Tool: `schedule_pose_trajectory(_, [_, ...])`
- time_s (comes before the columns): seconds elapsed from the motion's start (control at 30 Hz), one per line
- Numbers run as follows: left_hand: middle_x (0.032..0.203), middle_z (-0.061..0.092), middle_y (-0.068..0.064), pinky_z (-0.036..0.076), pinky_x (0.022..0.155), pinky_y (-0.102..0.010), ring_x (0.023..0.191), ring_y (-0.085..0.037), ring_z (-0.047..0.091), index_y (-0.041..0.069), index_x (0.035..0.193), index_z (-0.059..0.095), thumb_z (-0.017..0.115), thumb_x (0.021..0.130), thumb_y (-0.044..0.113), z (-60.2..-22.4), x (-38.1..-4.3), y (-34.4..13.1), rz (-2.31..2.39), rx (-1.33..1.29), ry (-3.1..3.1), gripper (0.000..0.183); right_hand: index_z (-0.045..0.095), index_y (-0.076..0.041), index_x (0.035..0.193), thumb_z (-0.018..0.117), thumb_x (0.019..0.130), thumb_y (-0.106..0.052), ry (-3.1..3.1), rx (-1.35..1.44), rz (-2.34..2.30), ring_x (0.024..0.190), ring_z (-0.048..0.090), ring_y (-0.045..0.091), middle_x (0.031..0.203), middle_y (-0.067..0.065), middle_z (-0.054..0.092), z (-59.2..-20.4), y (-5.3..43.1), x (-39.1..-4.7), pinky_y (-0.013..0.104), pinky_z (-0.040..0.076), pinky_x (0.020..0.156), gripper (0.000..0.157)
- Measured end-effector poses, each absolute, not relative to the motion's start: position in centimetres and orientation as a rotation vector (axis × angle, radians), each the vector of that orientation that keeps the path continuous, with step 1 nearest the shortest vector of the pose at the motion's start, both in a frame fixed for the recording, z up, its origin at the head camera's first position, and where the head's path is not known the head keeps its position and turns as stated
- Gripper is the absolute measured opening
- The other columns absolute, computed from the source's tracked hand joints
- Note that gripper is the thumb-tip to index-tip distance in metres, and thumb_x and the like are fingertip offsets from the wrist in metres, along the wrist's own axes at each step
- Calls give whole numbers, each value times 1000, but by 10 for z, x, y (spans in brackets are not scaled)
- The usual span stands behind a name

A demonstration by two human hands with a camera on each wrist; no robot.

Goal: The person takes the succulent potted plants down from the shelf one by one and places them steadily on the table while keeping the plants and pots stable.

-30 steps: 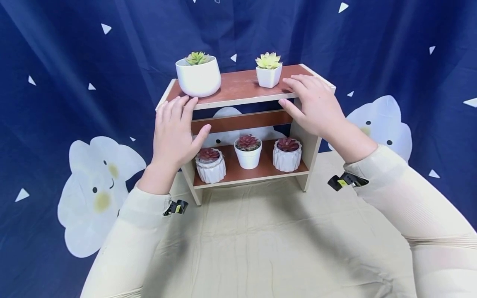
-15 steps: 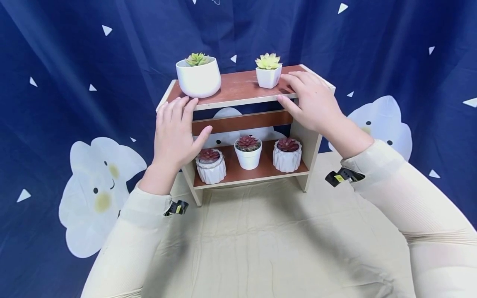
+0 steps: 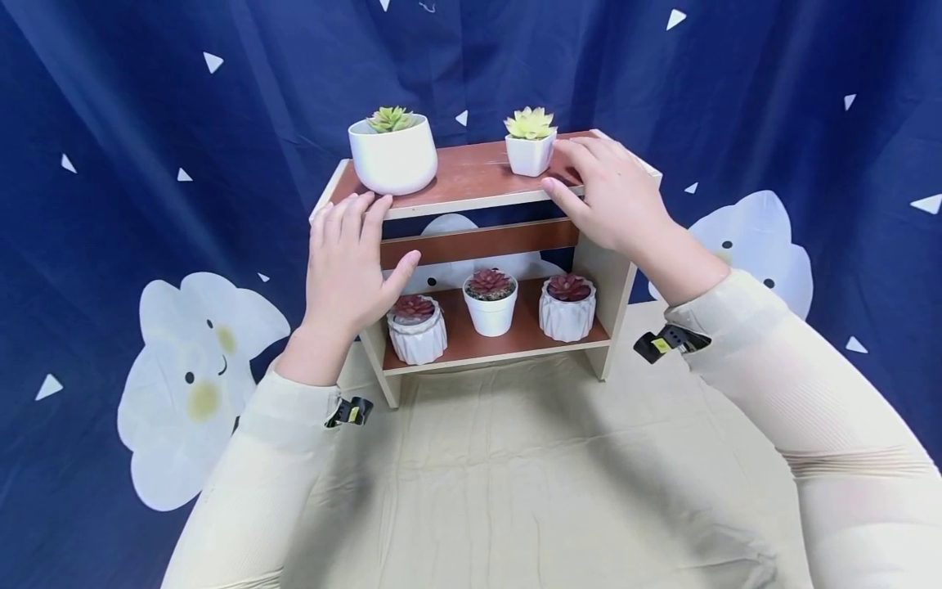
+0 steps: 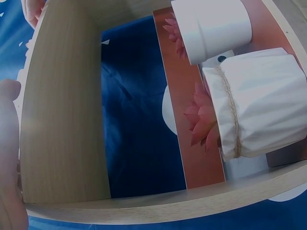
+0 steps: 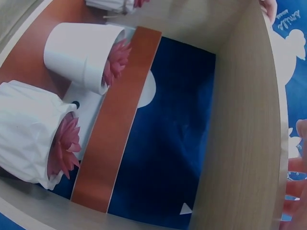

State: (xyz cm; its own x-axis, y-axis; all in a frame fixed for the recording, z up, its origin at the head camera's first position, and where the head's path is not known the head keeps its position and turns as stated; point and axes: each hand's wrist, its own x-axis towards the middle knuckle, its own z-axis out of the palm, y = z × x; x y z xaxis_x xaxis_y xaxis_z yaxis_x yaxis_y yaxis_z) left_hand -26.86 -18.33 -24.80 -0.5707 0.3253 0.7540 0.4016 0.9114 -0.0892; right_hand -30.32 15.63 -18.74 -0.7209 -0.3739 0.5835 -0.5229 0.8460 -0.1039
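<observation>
A small two-tier shelf [image 3: 471, 168] with brown boards stands in front of me. My left hand [image 3: 346, 270] rests its nearly straight fingers at the front left edge of the top board, just below a round white pot [image 3: 393, 159] with a green succulent. My right hand [image 3: 618, 196] reaches over the right part of the top board. Its fingertips are right at the side of a small angular white pot [image 3: 530, 155] holding a yellow-green succulent, with the thumb spread toward the front edge. In the right wrist view the right hand's fingers [image 5: 296, 187] show only at the frame edge.
On the lower board stand a ribbed white pot [image 3: 418, 335] at left, a smooth white pot [image 3: 491, 315] in the middle and another ribbed pot [image 3: 567, 315] at right, all with dark red succulents. Beige cloth [image 3: 471, 491] lies in front; a blue curtain [image 3: 294, 74] hangs behind.
My right hand has shifted slightly left, its fingers and thumb nearer to the small angular pot. The left hand and all the pots stay in place.
</observation>
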Motion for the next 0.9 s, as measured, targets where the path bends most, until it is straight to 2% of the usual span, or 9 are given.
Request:
schedule_pose_trajectory(0.43, [151, 41, -16, 14, 120, -47, 139, -34, 33, 9, 151, 39, 41, 93, 61, -248, -268, -184, -113, -509, -2242, 78, 41, -16, 153, 43, 102, -51, -2544, 582, 389, 139, 40, 31, 151, 12, 47, -184, 155, -309, 49, 30, 115, 61])
schedule_pose_trajectory(0.9, [151, 41, -16, 15, 120, -47, 140, -34, 34, 9, 152, 39, 42, 93, 61, -248, -269, -184, -112, -514, -2242, 78, 35, -11, 155, 38, 102, -55, -2655, 481, 446, 140, 37, 36, 154, 17, 41, -179, 151, -315, 53, 30, 115, 70])
